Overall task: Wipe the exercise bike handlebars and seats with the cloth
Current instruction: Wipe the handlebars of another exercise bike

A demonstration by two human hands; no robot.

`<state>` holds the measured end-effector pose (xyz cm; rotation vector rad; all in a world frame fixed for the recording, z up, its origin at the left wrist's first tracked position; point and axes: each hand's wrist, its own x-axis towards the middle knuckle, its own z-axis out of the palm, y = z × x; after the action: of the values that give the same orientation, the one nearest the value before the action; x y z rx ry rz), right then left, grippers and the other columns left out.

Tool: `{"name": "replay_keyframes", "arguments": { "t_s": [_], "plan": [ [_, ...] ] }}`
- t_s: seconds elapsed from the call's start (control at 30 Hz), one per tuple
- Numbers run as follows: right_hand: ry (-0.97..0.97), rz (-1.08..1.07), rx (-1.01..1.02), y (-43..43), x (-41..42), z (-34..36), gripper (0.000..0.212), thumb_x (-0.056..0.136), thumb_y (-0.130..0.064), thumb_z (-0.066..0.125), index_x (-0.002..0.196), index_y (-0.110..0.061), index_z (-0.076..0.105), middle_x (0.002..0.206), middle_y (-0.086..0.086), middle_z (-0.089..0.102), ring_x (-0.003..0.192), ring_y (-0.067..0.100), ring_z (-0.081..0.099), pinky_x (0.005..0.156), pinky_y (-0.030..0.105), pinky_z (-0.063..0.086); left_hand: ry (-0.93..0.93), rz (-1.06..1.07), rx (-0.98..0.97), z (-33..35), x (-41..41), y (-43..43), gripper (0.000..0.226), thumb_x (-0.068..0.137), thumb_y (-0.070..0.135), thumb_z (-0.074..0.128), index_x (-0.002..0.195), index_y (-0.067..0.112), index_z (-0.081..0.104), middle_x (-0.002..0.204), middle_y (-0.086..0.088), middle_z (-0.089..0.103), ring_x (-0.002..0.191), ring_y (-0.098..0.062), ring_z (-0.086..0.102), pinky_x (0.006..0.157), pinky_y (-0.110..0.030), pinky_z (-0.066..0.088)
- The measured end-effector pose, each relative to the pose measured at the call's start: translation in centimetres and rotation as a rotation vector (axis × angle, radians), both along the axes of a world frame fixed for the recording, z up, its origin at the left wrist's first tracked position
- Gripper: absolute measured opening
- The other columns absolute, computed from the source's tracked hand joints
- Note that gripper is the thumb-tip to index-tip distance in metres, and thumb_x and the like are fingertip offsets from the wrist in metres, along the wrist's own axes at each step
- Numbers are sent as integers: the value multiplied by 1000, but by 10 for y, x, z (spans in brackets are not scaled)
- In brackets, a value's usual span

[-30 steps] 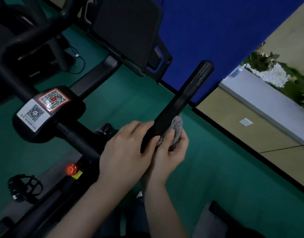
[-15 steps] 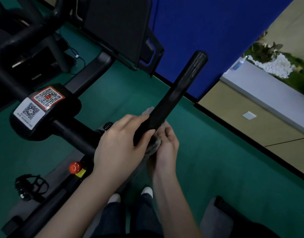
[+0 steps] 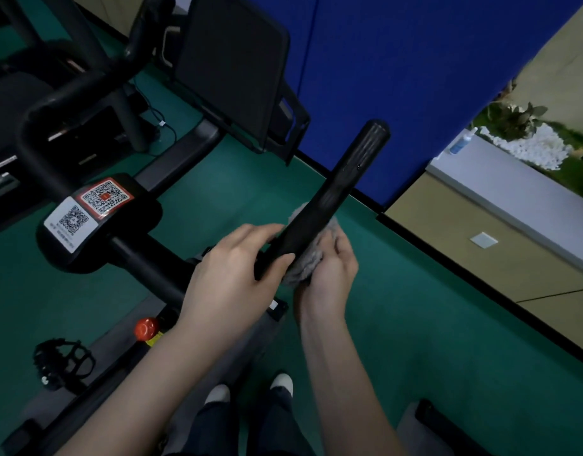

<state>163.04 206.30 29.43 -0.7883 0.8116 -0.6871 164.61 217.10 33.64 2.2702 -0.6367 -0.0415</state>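
A black handlebar (image 3: 341, 182) of the exercise bike runs from the centre up to the right, its round end near the blue wall. My left hand (image 3: 231, 278) grips the bar's lower part, thumb on top and fingers curled over the far side. My right hand (image 3: 329, 278) holds a grey fuzzy cloth (image 3: 305, 263) wrapped under and against the bar just above my left hand. Part of the cloth shows on the bar's far side too. The bike's stem block (image 3: 96, 218) with two QR stickers sits to the left.
A black screen panel (image 3: 231, 64) stands behind the bar. A red knob (image 3: 146, 327) and a pedal (image 3: 61, 360) lie lower left on the frame. A blue partition (image 3: 398, 77) and a white ledge (image 3: 514, 199) with a spray bottle (image 3: 461, 141) are at the right. My feet stand on the green floor (image 3: 415, 324).
My right hand with the cloth has slid along the bar, down and then back up, turning round it. My left hand keeps its grip on the bar.
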Motion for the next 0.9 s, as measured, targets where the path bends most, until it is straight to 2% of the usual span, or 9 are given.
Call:
{"name": "replay_keyframes", "arguments": {
  "t_s": [0.07,0.13,0.27,0.33,0.5,0.6,0.77,0.83,0.9],
  "plan": [
    [1,-62,-123,0,1,3,18,99,-3,46,109,-2,61,96,9,66,88,14,64,83,28,53,17,-7,8,2,3,-4,40,87,39,63,124,25,59,107,11,61,96,-15,58,84,-37,51],
    [80,-130,-295,5,0,2,18,96,2,50,98,-12,62,90,2,64,82,3,61,79,17,49,43,-7,-4,4,6,-11,41,87,38,62,125,24,58,109,10,61,98,-13,57,87,-34,49],
    [110,-206,-524,17,-7,6,17,87,-9,58,95,-22,62,100,10,60,91,3,61,83,14,47,103,3,-24,5,13,-26,38,89,34,61,126,25,58,112,10,60,100,-10,55,89,-25,43],
    [96,-235,-636,8,-2,9,19,85,-6,58,98,-18,64,102,13,57,94,-2,59,85,11,45,121,6,-35,5,14,-31,36,89,32,61,125,24,59,111,10,61,100,-9,55,87,-22,42],
    [69,-303,-747,-34,24,31,19,86,3,57,98,-9,66,104,16,58,95,2,59,86,12,44,123,40,-62,3,16,-37,31,88,30,64,119,24,62,104,13,60,85,2,44,75,-12,32],
    [50,-299,-800,-40,27,34,20,86,7,58,99,-5,66,104,18,56,97,6,58,86,12,43,129,51,-76,3,17,-39,31,87,30,65,118,25,63,102,15,58,84,4,43,73,-10,30],
    [74,-246,-1008,-33,18,23,23,83,11,61,100,-1,71,100,-2,50,98,-6,52,85,10,42,111,30,-56,5,20,-45,35,86,30,66,121,23,62,101,14,55,89,0,47,76,-10,32],
    [71,-240,-1114,-47,25,31,23,82,11,60,100,1,71,100,-3,49,96,-1,52,80,13,44,122,30,-53,6,22,-47,35,87,31,66,121,25,61,102,14,55,91,-2,48,76,-12,32],
    [77,-224,-1234,-67,33,43,20,84,8,61,99,0,72,99,2,52,96,18,55,80,24,48,152,29,-61,7,21,-48,35,87,31,66,121,27,61,104,14,56,90,-3,48,76,-11,31]
  ]
}}
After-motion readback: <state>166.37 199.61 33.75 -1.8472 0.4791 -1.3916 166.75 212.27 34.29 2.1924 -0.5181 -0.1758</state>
